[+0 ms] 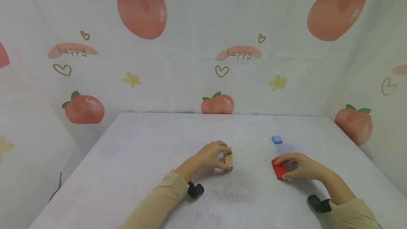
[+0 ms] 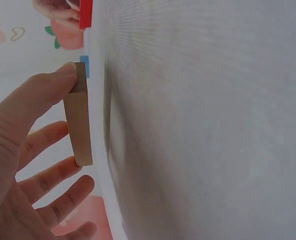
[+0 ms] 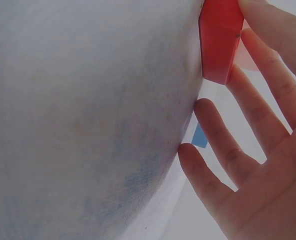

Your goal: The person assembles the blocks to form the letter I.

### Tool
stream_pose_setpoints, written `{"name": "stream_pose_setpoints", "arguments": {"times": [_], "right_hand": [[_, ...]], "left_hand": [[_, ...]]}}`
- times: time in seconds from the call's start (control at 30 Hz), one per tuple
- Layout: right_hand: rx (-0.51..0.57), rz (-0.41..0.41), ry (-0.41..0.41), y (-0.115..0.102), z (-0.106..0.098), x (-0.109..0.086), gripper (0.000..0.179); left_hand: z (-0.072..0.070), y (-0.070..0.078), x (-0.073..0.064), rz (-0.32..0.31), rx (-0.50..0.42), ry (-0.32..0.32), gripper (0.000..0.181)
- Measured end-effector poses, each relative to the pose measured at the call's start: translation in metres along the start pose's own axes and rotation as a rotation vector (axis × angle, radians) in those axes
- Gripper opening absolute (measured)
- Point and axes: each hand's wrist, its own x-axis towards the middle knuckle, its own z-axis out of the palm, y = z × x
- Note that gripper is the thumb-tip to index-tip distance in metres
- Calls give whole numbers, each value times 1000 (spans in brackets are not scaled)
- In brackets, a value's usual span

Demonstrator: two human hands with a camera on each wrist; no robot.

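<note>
My left hand (image 1: 212, 155) pinches a tan, wood-coloured block (image 1: 228, 160) by its two ends, between thumb and fingers. In the left wrist view the block (image 2: 78, 125) stands a little off the white tabletop, with a shadow beside it. On the right, my right hand (image 1: 303, 167) holds a red block (image 1: 279, 169) between thumb and fingertips. The right wrist view shows the red block (image 3: 221, 42) at the top, two other fingers spread below it. Whether the red block touches the table I cannot tell. Beyond the right hand lies a small blue block (image 1: 277, 139).
The white table (image 1: 152, 140) has faint stains and runs back to a hanging cloth (image 1: 190, 20) printed with peaches. Black wrist mounts (image 1: 195, 189) sit at both cuffs. A dark cable (image 1: 59, 183) hangs by the table's left edge.
</note>
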Motion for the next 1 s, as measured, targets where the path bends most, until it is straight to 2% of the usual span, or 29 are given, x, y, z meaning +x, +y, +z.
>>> {"name": "stream_pose_setpoints", "arguments": {"times": [0.23, 0.7, 1.0], "right_hand": [[19, -27, -5, -1, -1, -1, 31], [-1, -31, -4, -1, -1, -1, 31], [8, -12, -8, -3, -1, 0, 32]], "left_hand": [[0, 5, 5, -16, -9, -19, 51], [5, 6, 14, -39, 20, -35, 50], [5, 6, 15, -55, 25, -43, 49]]}}
